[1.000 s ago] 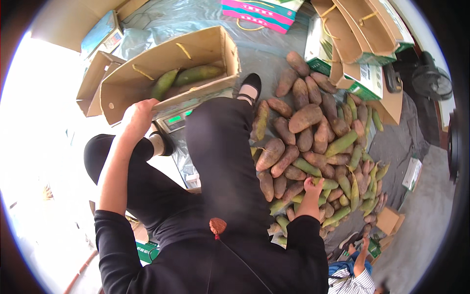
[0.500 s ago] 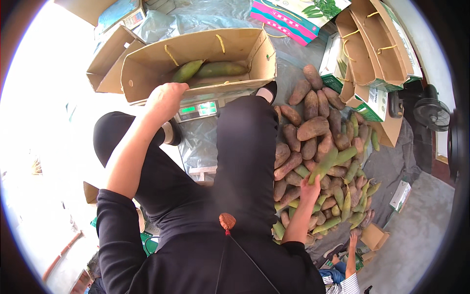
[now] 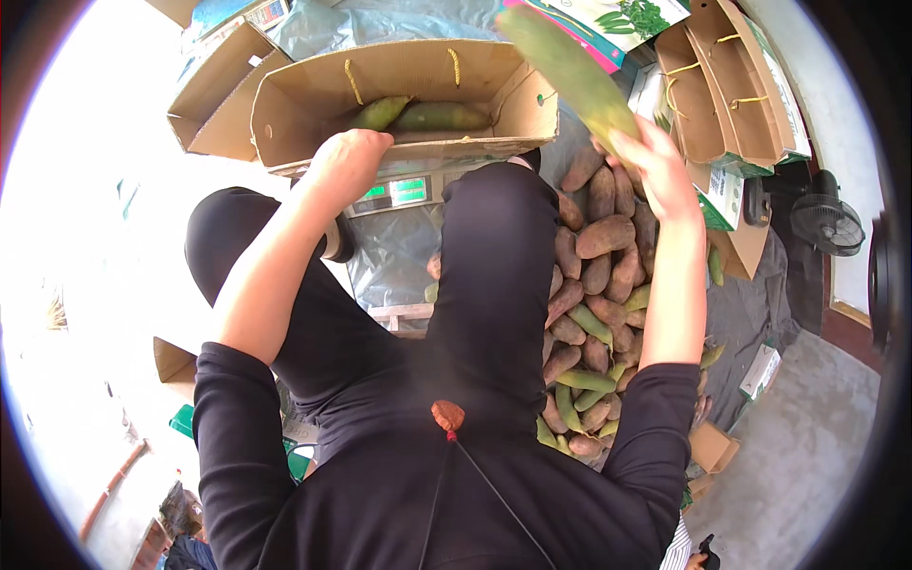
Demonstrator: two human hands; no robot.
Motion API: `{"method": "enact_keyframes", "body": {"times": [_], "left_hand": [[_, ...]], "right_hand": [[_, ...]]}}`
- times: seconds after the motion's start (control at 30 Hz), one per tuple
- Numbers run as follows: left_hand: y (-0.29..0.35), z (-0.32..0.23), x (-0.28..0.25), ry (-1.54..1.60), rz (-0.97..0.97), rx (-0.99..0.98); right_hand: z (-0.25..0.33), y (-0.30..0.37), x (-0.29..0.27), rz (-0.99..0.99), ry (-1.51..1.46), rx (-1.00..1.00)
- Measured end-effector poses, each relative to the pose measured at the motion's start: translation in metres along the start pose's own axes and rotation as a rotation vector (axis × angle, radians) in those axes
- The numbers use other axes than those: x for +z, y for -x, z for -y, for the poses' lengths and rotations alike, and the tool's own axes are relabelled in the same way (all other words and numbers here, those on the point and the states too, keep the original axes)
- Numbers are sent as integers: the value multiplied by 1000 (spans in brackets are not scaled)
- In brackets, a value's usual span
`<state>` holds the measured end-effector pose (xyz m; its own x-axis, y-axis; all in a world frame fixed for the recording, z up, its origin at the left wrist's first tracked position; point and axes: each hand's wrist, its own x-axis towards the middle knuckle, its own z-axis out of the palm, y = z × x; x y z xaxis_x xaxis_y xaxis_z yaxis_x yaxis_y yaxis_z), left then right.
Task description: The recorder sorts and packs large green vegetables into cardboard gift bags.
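My right hand (image 3: 657, 169) is closed round the lower end of a long green gourd-like vegetable (image 3: 570, 71), slightly blurred and raised to the right of an open cardboard box (image 3: 518, 104). The near rim of that box is in the grip of my left hand (image 3: 350, 163), its fingers partly hidden behind the rim. Inside lie green vegetables (image 3: 442, 117) of the same sort, partly covered by the near wall. Yellow rope handles hang on the box's far wall. Beneath its front, a digital scale (image 3: 394, 193) shows lit green displays.
Brown, oblong vegetables (image 3: 605, 236) and green ones (image 3: 586, 380) are heaped right of my leg. Several open boxes (image 3: 703, 90) stand at the back right, near a black fan (image 3: 828, 223). Another open box (image 3: 217, 90) is at the back left. Blue plastic sheeting (image 3: 380, 249) covers the floor.
My right hand has lifted the green gourd-like vegetable from the pile, moving it up and forward towards the box. My left hand keeps its hold on the rim.
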<state>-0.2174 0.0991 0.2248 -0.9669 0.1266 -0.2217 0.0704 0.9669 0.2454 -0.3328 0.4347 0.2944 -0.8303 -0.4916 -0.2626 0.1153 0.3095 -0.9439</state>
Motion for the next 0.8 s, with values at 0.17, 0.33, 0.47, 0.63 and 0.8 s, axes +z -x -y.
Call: {"method": "enact_keyframes", "body": {"times": [0.17, 0.33, 0.47, 0.63, 0.8], "left_hand": [[-1, 0, 1, -35, 5, 9], [-1, 3, 3, -5, 1, -7], [-9, 0, 2, 32, -5, 21], [0, 1, -4, 25, 21, -20], [0, -1, -3, 60, -26, 14]], "right_hand": [[25, -55, 50, 146, 228, -46], [6, -59, 65, 28, 633, -301], [-26, -21, 23, -238, 278, -220], [-105, 69, -24, -462, 27, 20], [-183, 179, -48, -770, -5, 336]]}}
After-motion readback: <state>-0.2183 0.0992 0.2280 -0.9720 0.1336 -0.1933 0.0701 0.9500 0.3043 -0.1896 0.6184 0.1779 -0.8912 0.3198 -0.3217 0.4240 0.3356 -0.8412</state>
